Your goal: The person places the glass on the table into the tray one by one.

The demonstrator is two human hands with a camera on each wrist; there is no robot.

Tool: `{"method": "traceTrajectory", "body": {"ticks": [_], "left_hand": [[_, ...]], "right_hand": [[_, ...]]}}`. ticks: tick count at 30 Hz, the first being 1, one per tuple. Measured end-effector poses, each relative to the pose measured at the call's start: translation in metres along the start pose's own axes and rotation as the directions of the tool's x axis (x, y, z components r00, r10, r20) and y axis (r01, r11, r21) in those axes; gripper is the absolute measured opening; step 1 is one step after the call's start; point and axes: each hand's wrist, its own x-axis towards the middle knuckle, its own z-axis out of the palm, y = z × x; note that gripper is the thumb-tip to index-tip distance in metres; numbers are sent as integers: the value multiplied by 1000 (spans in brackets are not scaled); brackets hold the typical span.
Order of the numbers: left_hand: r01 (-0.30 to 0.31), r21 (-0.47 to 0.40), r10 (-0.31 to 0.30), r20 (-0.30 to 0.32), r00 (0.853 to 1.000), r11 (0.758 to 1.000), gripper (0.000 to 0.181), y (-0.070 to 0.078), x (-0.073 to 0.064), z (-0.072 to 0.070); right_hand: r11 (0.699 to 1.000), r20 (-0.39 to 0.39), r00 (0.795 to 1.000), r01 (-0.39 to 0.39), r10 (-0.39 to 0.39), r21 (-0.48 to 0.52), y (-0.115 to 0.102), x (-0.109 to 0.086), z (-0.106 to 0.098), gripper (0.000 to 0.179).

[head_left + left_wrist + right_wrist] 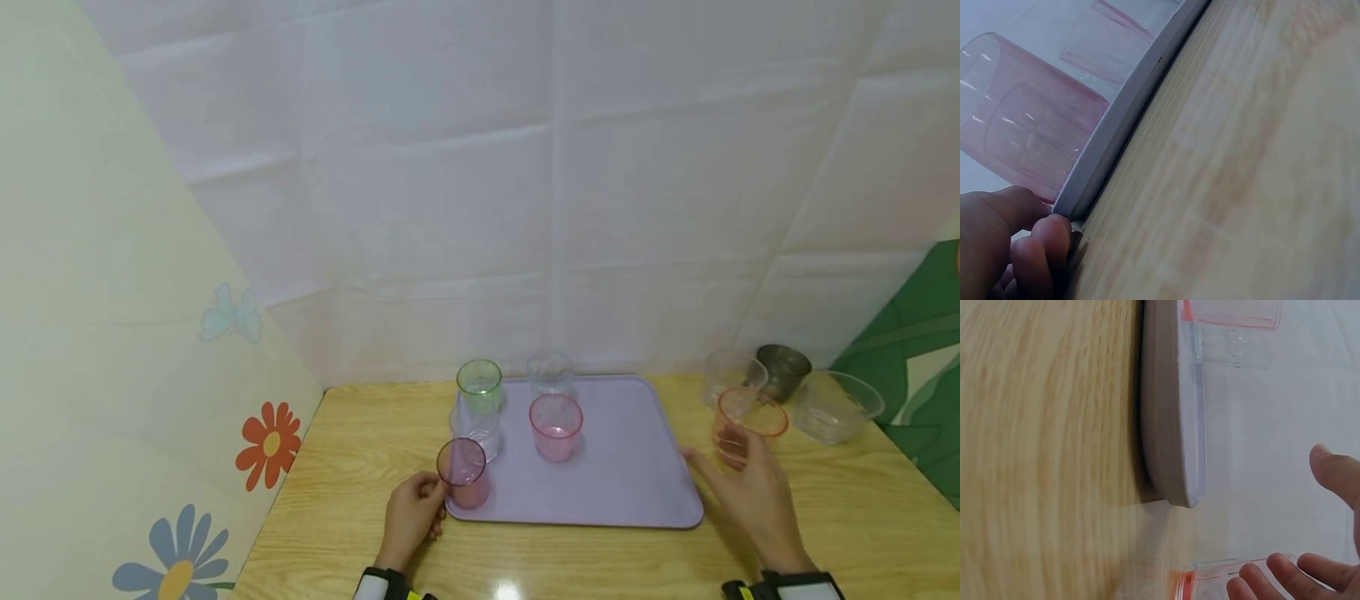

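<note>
A lilac tray (622,467) lies on the wooden table. At its near left corner my left hand (412,510) pinches the rim between thumb and fingers, as the left wrist view shows (1029,244). Right beside those fingers stands a purple tumbler (469,487). A pink tumbler (557,437), a green tumbler (480,387) and two clear tumblers also stand on the tray. Off the tray's right side, my right hand (757,496) has its thumb spread from its extended fingers (1285,572). Those fingers overlap an orange-rimmed tumbler (757,417).
Behind the orange-rimmed tumbler stand a clear cup (723,375) and a dark grey cup (783,371). A clear bowl (832,412) is to their right. A white sheet (450,208) hangs at the table's back edge, with a flower-patterned wall at the left.
</note>
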Motion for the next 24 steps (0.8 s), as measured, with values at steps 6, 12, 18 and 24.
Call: {"method": "traceTrajectory", "body": {"ticks": [6, 12, 18, 24], "left_hand": [[1, 1, -1, -1, 1000, 1000, 13, 2, -1, 0], [7, 0, -7, -8, 1000, 1000, 12, 2, -2, 0], [5, 4, -5, -11, 1000, 1000, 12, 1, -2, 0], [2, -9, -2, -8, 1000, 1000, 14, 0, -1, 1]], "right_hand": [[1000, 0, 1000, -28, 28, -12, 2, -2, -4, 76], [999, 3, 1000, -28, 28, -26, 6, -4, -7, 77], [998, -24, 999, -27, 26, -53, 11, -5, -11, 72], [994, -55, 996, -70, 66, -78, 17, -2, -15, 68]]}}
